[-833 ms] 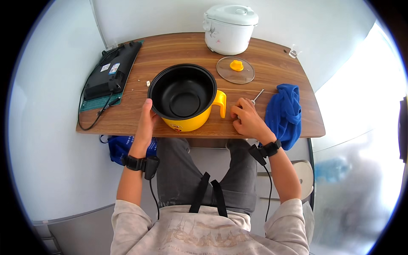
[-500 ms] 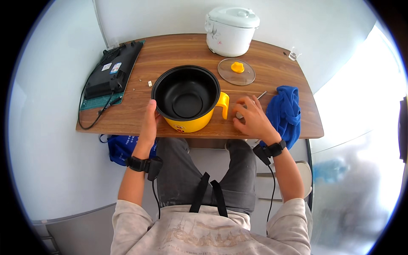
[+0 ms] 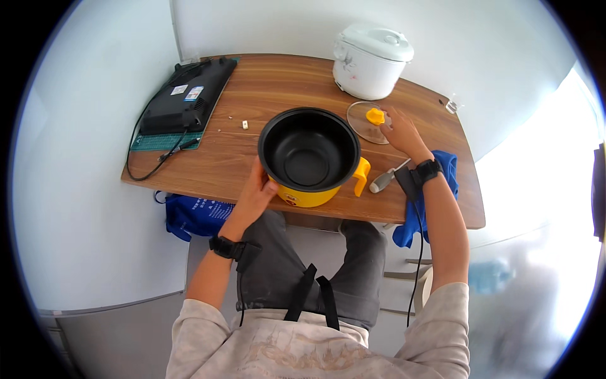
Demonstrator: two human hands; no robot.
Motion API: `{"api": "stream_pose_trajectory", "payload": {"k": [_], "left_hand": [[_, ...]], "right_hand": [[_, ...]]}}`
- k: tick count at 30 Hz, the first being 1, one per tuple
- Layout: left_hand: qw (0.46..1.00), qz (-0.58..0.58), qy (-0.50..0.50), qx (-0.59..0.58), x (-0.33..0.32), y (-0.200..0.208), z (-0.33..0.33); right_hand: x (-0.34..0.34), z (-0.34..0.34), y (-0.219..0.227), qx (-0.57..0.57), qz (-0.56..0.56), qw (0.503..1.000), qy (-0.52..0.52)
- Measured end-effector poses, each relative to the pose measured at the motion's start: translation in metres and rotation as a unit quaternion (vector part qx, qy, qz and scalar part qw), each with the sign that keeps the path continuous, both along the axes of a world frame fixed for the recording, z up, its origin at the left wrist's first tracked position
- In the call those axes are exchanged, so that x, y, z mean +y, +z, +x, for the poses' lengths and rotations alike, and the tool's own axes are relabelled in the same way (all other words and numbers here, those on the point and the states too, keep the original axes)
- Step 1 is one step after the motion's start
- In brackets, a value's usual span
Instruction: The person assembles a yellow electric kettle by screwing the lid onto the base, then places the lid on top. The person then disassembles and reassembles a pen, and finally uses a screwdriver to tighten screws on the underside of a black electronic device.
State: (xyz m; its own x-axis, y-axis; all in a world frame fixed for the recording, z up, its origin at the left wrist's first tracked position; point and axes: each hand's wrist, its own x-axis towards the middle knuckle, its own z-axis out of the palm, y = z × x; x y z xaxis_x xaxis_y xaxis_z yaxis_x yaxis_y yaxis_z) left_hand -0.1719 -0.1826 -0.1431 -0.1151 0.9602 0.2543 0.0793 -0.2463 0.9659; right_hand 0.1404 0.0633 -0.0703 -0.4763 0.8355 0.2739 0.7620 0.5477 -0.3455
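Note:
A yellow pot (image 3: 309, 198) with a black inner surface stands near the table's front edge, its yellow handle at the right. My left hand (image 3: 255, 192) holds the pot's left side, thumb pressed on the outer wall and some fingers hidden. My right hand (image 3: 407, 136) reaches over the right edge of a round glass lid (image 3: 361, 131). Its fingers are apart, right beside the yellow knob (image 3: 375, 116), and seem not to be closed on it. Right of the pot handle, a screwdriver (image 3: 382, 182) with a grey handle lies on the table, below my right wrist.
A white rice cooker (image 3: 371, 69) stands behind the lid. A blue cloth (image 3: 448, 167) hangs over the table's right edge, partly under my right forearm. At the left, a black appliance (image 3: 183, 95) with a cable sits on a green mat (image 3: 148, 142). A clear cup (image 3: 452, 104) is at the far right.
My right hand has left the screwdriver and moved away from me to the lid's knob. My left hand has shifted nearer the front of the pot's side. The view has shifted slightly.

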Motion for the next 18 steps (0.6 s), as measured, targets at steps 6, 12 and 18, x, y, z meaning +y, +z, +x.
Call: {"api": "stream_pose_trajectory", "payload": {"k": [6, 12, 18], "left_hand": [[0.998, 0.007, -0.060, -0.031, 0.011, -0.007, -0.017], [0.999, 0.009, -0.021, 0.023, 0.014, -0.005, -0.032], [0.999, -0.007, -0.024, 0.032, 0.012, 0.000, -0.050]], "right_hand": [[0.040, -0.042, -0.022, -0.038, 0.079, 0.995, 0.044], [0.053, -0.065, -0.034, -0.045, 0.069, 0.997, 0.010], [0.044, -0.079, -0.031, -0.084, 0.046, 0.994, -0.049]]}}
